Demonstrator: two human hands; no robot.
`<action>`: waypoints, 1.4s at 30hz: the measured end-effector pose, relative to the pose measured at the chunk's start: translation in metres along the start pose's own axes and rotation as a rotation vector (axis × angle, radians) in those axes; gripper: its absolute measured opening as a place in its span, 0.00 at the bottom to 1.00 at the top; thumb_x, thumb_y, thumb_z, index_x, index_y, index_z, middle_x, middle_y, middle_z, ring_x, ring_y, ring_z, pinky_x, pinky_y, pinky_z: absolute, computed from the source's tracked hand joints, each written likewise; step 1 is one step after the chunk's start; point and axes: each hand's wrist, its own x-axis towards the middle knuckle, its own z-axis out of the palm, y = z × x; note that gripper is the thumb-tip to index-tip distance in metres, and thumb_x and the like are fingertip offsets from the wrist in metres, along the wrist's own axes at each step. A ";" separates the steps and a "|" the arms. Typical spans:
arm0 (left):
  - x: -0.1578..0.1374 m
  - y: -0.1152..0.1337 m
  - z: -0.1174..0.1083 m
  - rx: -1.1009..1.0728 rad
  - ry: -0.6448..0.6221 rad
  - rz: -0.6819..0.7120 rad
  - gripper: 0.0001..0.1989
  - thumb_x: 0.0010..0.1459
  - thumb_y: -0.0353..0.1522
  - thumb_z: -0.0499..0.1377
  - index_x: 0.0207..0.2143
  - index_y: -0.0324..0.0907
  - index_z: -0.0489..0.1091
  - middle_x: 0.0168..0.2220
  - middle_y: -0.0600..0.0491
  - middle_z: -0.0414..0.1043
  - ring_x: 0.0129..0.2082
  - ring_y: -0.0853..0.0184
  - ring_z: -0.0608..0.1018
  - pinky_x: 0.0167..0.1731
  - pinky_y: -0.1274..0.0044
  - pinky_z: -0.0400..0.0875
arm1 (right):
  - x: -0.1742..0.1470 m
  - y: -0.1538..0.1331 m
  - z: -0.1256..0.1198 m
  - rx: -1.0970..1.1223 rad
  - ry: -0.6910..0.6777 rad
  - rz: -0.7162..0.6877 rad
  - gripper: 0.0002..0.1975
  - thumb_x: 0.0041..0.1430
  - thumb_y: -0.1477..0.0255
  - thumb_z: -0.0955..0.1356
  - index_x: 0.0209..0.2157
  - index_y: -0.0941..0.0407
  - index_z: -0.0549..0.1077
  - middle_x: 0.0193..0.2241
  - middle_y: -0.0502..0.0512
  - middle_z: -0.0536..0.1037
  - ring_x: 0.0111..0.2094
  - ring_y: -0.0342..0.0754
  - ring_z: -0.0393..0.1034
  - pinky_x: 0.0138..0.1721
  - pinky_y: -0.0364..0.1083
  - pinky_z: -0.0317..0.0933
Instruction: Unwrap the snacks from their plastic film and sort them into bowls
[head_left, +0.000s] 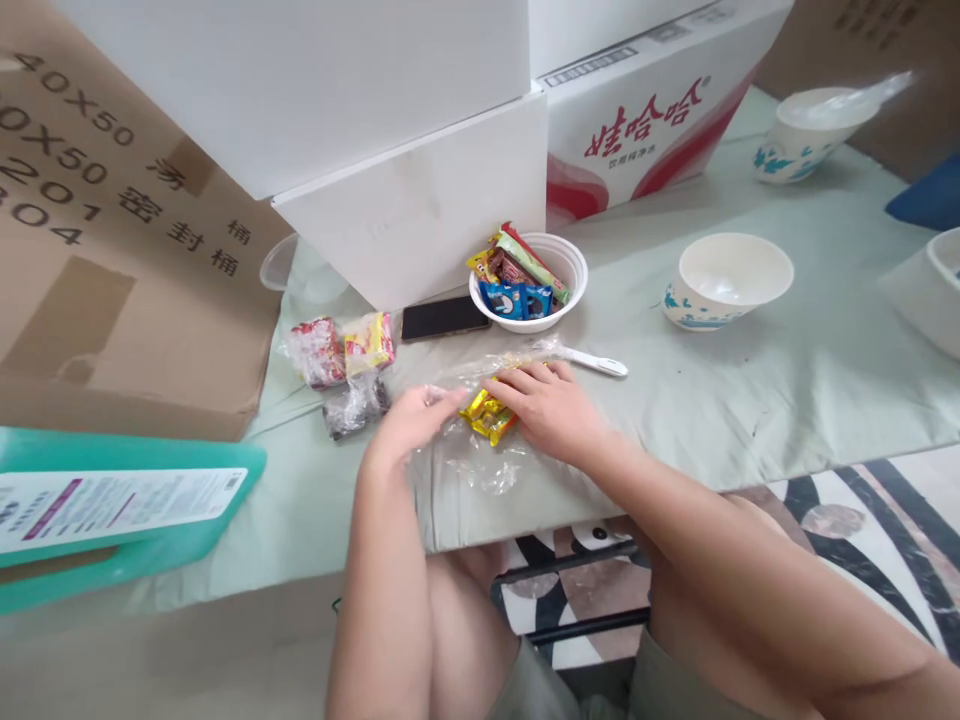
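Note:
Several yellow snack packets (489,416) lie on a spread sheet of clear plastic wrap (484,472) near the table's front edge. My right hand (553,408) rests over their right side, fingers stretched out and laid flat, hiding part of them. At the left of the packets, my left hand (420,418) pinches the edge of the wrap between thumb and fingers. Left of it sit a red wrapped bundle (318,350), a yellow-and-pink wrapped bundle (369,342) and a dark wrapped bundle (355,407). Just behind my right hand lies a white plastic spoon (592,361).
A white bowl (574,275) of mixed snacks stands behind, beside a black phone (444,319). Paper bowls (731,270) are on the right. White cartons (427,200) line the back; a brown box (135,330) and green jug (187,530) stand left.

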 end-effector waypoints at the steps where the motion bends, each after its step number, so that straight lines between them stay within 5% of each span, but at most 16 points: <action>1: -0.004 0.001 -0.001 0.019 -0.103 -0.028 0.19 0.46 0.45 0.69 0.19 0.39 0.71 0.17 0.56 0.65 0.18 0.73 0.63 0.19 0.80 0.53 | 0.000 0.000 -0.001 0.000 -0.006 0.000 0.24 0.66 0.78 0.62 0.61 0.50 0.68 0.58 0.56 0.76 0.54 0.58 0.68 0.48 0.55 0.56; 8: -0.013 0.011 0.008 -0.493 -0.282 -0.068 0.18 0.43 0.38 0.72 0.24 0.38 0.67 0.19 0.59 0.65 0.14 0.82 0.55 0.14 0.85 0.44 | -0.006 0.001 -0.006 0.122 0.006 -0.008 0.27 0.59 0.76 0.67 0.60 0.50 0.68 0.57 0.57 0.75 0.55 0.59 0.67 0.49 0.56 0.59; 14: -0.003 0.017 0.022 -0.941 -0.294 -0.185 0.13 0.51 0.33 0.67 0.25 0.38 0.65 0.27 0.52 0.77 0.11 0.85 0.55 0.09 0.88 0.42 | -0.009 0.010 0.000 0.566 0.191 0.063 0.29 0.48 0.72 0.71 0.55 0.56 0.67 0.56 0.64 0.74 0.58 0.61 0.67 0.59 0.59 0.60; 18: 0.004 0.023 0.027 -1.163 -0.250 -0.267 0.10 0.60 0.31 0.59 0.26 0.39 0.66 0.30 0.50 0.78 0.14 0.78 0.68 0.09 0.87 0.53 | -0.007 0.010 0.004 0.976 0.174 0.280 0.29 0.47 0.70 0.69 0.53 0.55 0.65 0.52 0.63 0.75 0.49 0.58 0.74 0.50 0.58 0.68; 25: -0.004 0.036 0.038 -1.418 -0.327 -0.210 0.16 0.69 0.33 0.51 0.26 0.40 0.61 0.24 0.56 0.63 0.11 0.83 0.54 0.08 0.89 0.44 | 0.002 0.003 0.002 1.521 0.191 0.611 0.23 0.47 0.64 0.70 0.46 0.53 0.69 0.41 0.55 0.77 0.42 0.53 0.74 0.47 0.53 0.69; 30: -0.004 0.042 0.068 -1.646 -0.157 -0.117 0.20 0.72 0.33 0.43 0.25 0.41 0.58 0.21 0.58 0.55 0.14 0.80 0.58 0.12 0.89 0.53 | -0.004 -0.003 0.014 1.387 0.151 0.408 0.38 0.45 0.71 0.70 0.59 0.51 0.59 0.52 0.58 0.74 0.44 0.53 0.74 0.47 0.54 0.70; 34: 0.002 0.039 0.063 -1.668 -0.059 -0.087 0.21 0.72 0.32 0.41 0.23 0.41 0.55 0.20 0.60 0.52 0.13 0.80 0.56 0.12 0.88 0.52 | -0.009 -0.003 0.022 1.005 0.153 0.155 0.35 0.49 0.74 0.70 0.60 0.53 0.60 0.58 0.64 0.70 0.55 0.58 0.70 0.57 0.58 0.64; 39: 0.003 0.032 0.037 -1.380 -0.064 -0.167 0.17 0.67 0.29 0.49 0.22 0.41 0.57 0.19 0.60 0.53 0.13 0.80 0.56 0.12 0.85 0.49 | -0.011 -0.001 0.024 0.551 0.096 -0.010 0.18 0.59 0.68 0.70 0.51 0.52 0.71 0.56 0.63 0.74 0.59 0.62 0.65 0.57 0.61 0.60; 42: 0.003 0.023 0.025 -1.073 0.120 -0.144 0.14 0.58 0.28 0.56 0.21 0.40 0.59 0.19 0.61 0.55 0.12 0.80 0.57 0.11 0.85 0.45 | -0.010 -0.002 0.023 0.351 0.042 -0.058 0.12 0.60 0.71 0.70 0.46 0.52 0.74 0.59 0.61 0.74 0.65 0.64 0.57 0.60 0.62 0.52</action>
